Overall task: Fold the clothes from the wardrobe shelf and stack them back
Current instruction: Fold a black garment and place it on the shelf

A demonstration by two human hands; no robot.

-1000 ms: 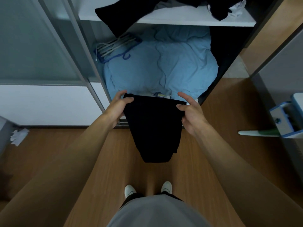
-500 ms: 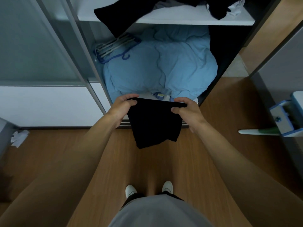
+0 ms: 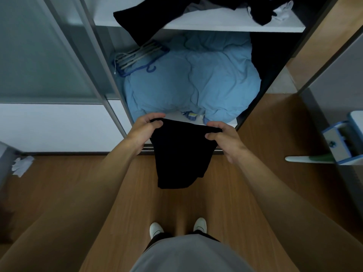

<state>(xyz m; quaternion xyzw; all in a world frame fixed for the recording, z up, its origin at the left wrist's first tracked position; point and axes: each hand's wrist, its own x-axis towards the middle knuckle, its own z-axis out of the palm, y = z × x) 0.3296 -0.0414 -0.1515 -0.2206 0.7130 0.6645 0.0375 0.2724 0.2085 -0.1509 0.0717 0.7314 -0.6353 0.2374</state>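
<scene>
I hold a black garment (image 3: 177,154) by its top edge in front of the open wardrobe, and it hangs down over the wooden floor. My left hand (image 3: 142,132) pinches its left corner and my right hand (image 3: 225,140) pinches its right corner. On the white wardrobe shelf (image 3: 225,22) above lie unfolded clothes: a black piece (image 3: 145,18) draping over the front edge, a grey one (image 3: 198,5) behind it, and another dark piece (image 3: 261,13) with something white (image 3: 282,10) at the right.
A crumpled light-blue duvet (image 3: 192,81) fills the compartment under the shelf, with several hangers (image 3: 137,55) on its left. A frosted sliding door (image 3: 39,55) stands to the left. A blue-and-white box (image 3: 341,142) juts in at the right. White crumpled paper (image 3: 21,165) lies on the floor.
The hanging garment was drawn up shorter half a second ago and has dropped longer again. Both hands have closed from loose fingers to a firm pinch on its top edge.
</scene>
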